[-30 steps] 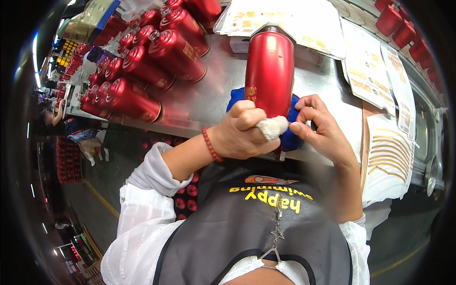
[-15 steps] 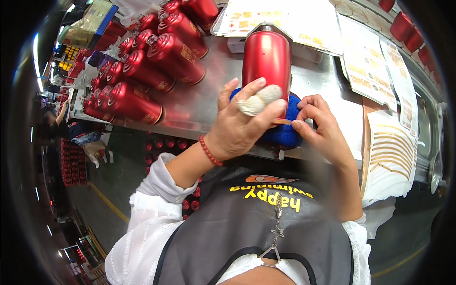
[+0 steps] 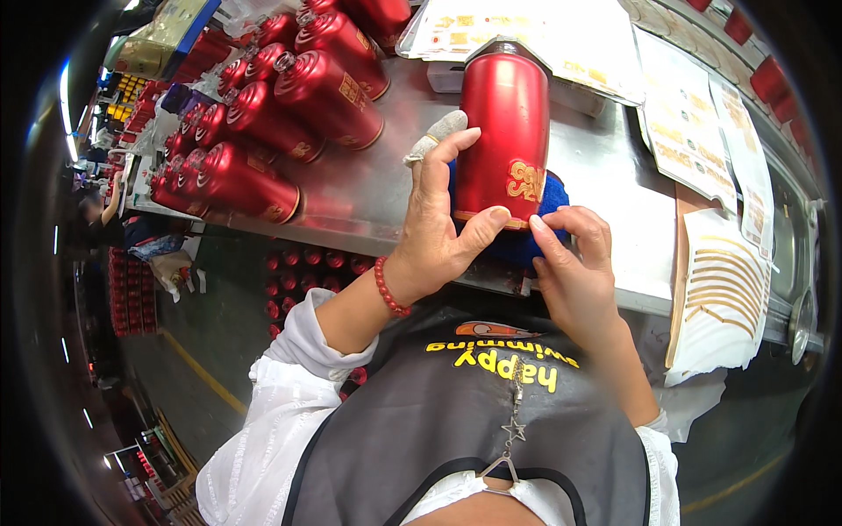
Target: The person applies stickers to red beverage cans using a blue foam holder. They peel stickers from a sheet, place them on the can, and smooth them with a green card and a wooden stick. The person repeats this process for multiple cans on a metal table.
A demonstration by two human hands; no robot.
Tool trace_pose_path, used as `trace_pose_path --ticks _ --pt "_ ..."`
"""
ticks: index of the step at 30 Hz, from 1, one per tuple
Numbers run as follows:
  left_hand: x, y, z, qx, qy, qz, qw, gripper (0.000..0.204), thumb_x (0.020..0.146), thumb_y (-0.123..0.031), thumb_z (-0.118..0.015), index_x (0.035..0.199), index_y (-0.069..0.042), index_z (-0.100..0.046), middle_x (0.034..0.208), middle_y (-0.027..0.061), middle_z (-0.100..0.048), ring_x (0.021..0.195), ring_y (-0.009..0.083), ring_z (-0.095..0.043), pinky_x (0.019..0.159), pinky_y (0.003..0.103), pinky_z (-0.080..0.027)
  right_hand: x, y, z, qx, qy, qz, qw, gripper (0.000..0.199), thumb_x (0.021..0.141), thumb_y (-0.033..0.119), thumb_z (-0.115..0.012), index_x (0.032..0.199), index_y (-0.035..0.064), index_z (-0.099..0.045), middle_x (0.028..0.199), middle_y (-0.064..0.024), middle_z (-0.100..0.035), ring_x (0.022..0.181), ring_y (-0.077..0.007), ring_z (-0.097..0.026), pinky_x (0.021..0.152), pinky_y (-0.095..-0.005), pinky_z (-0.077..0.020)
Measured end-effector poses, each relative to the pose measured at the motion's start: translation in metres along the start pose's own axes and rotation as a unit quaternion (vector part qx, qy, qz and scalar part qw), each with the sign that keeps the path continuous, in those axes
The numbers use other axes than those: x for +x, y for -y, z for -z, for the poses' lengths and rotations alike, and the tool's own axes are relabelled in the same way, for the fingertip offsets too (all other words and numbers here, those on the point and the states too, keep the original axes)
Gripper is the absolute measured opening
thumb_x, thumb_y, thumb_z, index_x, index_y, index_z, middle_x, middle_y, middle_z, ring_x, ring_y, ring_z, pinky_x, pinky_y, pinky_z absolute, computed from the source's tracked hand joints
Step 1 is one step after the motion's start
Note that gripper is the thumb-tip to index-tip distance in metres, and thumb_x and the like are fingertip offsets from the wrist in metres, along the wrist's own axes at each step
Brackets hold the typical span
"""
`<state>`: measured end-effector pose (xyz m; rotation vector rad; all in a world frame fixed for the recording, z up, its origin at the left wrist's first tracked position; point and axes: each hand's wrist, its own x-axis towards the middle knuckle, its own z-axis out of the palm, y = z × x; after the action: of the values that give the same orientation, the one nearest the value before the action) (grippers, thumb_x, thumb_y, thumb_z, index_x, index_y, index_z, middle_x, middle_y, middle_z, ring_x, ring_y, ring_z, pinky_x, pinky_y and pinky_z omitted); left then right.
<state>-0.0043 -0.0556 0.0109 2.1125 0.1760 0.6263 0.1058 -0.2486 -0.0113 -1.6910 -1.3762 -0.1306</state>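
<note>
A red metal bottle [image 3: 507, 123] with a gold emblem lies on a blue cloth pad [image 3: 551, 203] on the steel bench [image 3: 605, 188]. My left hand [image 3: 440, 219] wraps the bottle's left side and its thumb presses the gold band at the base. A white cloth cot covers its index fingertip. My right hand [image 3: 572, 263] pinches the lower right edge of the bottle at that band. A red bead bracelet [image 3: 389, 287] sits on my left wrist.
Several red bottles [image 3: 263, 123] lie in rows at the left of the bench. Printed sheets [image 3: 561, 35] cover the back. A backing sheet with gold curved strips [image 3: 715, 294] lies at the right. More red bottles stand on the floor below.
My left hand slid from the bottle's base up its left side, fingers now spread flat. The bottle turned, showing its gold emblem. My right hand stays at the base.
</note>
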Motion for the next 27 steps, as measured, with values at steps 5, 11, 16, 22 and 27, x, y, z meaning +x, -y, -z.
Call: trace_pose_path --ticks 5,11,16,22,27 --pt "0.007 -0.010 -0.003 0.073 -0.007 -0.022 0.997 0.077 0.088 -0.015 -0.074 0.150 0.000 -0.032 0.145 0.0152 -0.039 0.136 0.0253 -0.039 0.116 0.038 -0.030 0.002 0.001 -0.002 -0.025 0.001 0.017 1.000 0.060 0.071 -0.010 -0.070 0.128 0.0052 -0.065 0.118 -0.0127 -0.057 0.113 -0.0353 -0.054 0.098 -0.0455 -0.0455" --pt "0.006 0.003 0.000 -0.102 -0.009 0.024 0.994 0.082 0.089 -0.026 -0.075 0.152 0.000 -0.029 0.151 0.0204 -0.034 0.141 0.0309 -0.032 0.119 0.041 -0.024 -0.001 0.001 0.001 -0.017 0.003 -0.003 1.000 0.063 0.071 -0.010 -0.070 0.132 0.0038 -0.062 0.119 -0.0133 -0.056 0.114 -0.0358 -0.053 0.097 -0.0454 -0.0462" --pt "0.005 0.005 0.002 -0.092 0.020 0.023 0.995 0.087 0.091 -0.027 -0.074 0.155 0.001 -0.023 0.154 0.0197 -0.029 0.143 0.0293 -0.029 0.120 0.040 -0.021 -0.004 0.000 -0.002 -0.013 0.014 0.002 1.000 0.065 0.071 -0.010 -0.070 0.134 0.0030 -0.061 0.119 -0.0136 -0.056 0.113 -0.0358 -0.053 0.097 -0.0454 -0.0462" --pt "0.007 0.000 0.001 0.019 0.018 -0.004 1.000 0.093 0.087 -0.030 -0.078 0.154 0.002 -0.021 0.151 0.0234 -0.031 0.142 0.0340 -0.031 0.120 0.042 -0.023 -0.002 0.002 -0.002 -0.015 0.016 0.011 1.000 0.065 0.070 -0.010 -0.070 0.133 0.0018 -0.061 0.119 -0.0136 -0.056 0.114 -0.0358 -0.053 0.097 -0.0454 -0.0463" --pt "0.007 -0.006 -0.002 0.059 0.042 0.000 0.997 0.096 0.090 -0.025 -0.076 0.157 0.000 -0.013 0.160 0.0178 -0.016 0.150 0.0268 -0.018 0.122 0.041 -0.021 -0.001 0.002 -0.002 -0.019 0.015 0.010 1.000 0.067 0.067 -0.011 -0.069 0.132 0.0018 -0.061 0.119 -0.0136 -0.055 0.113 -0.0358 -0.053 0.097 -0.0454 -0.0463"
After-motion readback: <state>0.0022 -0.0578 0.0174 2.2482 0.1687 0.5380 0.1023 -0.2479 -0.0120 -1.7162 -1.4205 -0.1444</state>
